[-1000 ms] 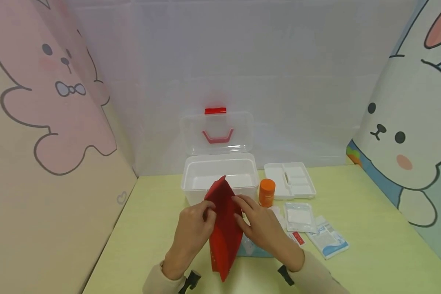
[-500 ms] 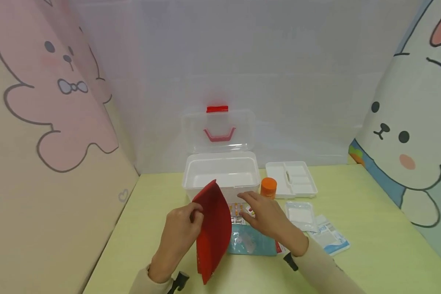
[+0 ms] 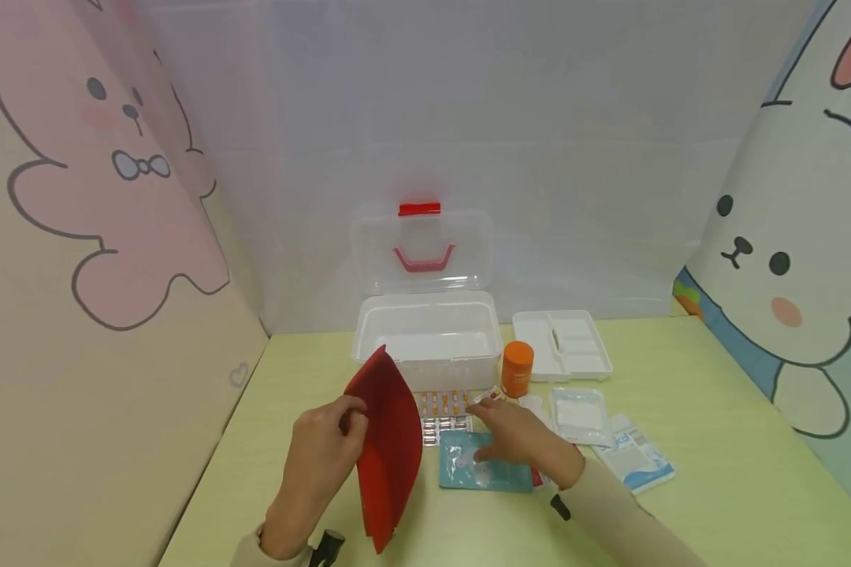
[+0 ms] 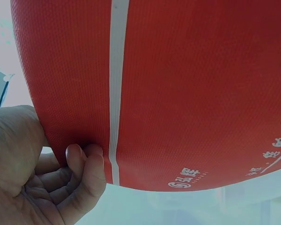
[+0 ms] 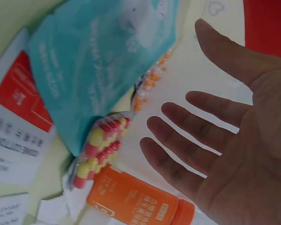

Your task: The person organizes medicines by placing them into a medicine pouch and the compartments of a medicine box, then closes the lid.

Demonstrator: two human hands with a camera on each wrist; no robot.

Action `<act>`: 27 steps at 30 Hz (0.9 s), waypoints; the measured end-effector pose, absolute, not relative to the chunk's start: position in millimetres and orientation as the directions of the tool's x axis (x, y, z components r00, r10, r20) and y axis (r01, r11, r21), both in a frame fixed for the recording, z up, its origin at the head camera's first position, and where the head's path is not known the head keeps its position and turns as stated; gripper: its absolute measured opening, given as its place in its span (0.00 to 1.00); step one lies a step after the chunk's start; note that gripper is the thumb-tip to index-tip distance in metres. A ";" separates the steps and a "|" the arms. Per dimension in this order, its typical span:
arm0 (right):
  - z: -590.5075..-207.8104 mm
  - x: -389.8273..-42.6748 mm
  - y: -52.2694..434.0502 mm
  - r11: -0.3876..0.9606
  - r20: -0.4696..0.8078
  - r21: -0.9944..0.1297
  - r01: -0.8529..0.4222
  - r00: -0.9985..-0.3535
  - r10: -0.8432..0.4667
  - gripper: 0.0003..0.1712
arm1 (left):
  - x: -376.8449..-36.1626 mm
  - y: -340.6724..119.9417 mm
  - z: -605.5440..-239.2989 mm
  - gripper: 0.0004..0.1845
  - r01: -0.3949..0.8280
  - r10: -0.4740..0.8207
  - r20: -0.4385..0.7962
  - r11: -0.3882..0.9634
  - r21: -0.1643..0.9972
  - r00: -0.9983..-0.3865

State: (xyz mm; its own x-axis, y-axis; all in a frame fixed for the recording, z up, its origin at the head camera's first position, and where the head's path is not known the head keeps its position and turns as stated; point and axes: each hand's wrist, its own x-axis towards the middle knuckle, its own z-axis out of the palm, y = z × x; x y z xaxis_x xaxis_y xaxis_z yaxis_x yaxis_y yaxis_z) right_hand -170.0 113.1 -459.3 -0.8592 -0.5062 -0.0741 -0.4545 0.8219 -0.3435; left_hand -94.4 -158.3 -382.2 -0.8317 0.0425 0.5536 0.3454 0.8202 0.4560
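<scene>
My left hand pinches the upper edge of a red fabric pouch, held upright over the table. A pale stripe and white lettering run across the pouch in the left wrist view. My right hand, fingers spread and holding nothing, hovers by a teal packet. Blister packs lie behind it: one with orange-and-white capsules, another silvery blister pack partly behind the pouch. Red-and-yellow capsules in a further blister pack show in the right wrist view, near an orange bottle.
An open white box with a clear, red-handled lid stands at the back. Right of it lies a white compartment tray. A clear-wrapped white pack and a blue-and-white packet lie to the right.
My right hand has let go of the pouch and moved right and down toward the teal packet. My left hand has carried the pouch leftward, uncovering the blister packs.
</scene>
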 end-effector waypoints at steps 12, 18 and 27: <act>-483.2 -172.4 109.4 0.798 -0.148 -0.445 -0.407 -0.845 -0.513 0.44 | -94.5 -160.9 -387.1 0.09 0.347 0.032 0.554 0.809 0.474 -0.832; -490.0 -175.9 105.9 0.818 -0.160 -0.403 -0.410 -0.849 -0.504 0.38 | -94.4 -159.5 -387.7 0.09 0.341 0.034 0.538 0.807 0.482 -0.842; -489.6 -177.8 108.2 0.819 -0.144 -0.384 -0.427 -0.848 -0.510 0.27 | -95.5 -159.6 -387.8 0.09 0.327 0.019 0.530 0.806 0.494 -0.848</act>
State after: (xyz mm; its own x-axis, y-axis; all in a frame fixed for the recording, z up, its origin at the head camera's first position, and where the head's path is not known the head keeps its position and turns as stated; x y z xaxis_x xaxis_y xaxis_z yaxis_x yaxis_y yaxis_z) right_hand -177.8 108.2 -489.6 -0.8479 -0.5102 -0.1443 -0.4272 0.8186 -0.3838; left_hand -95.5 -159.6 -387.8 -0.8476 0.0187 0.5304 0.3270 0.8055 0.4942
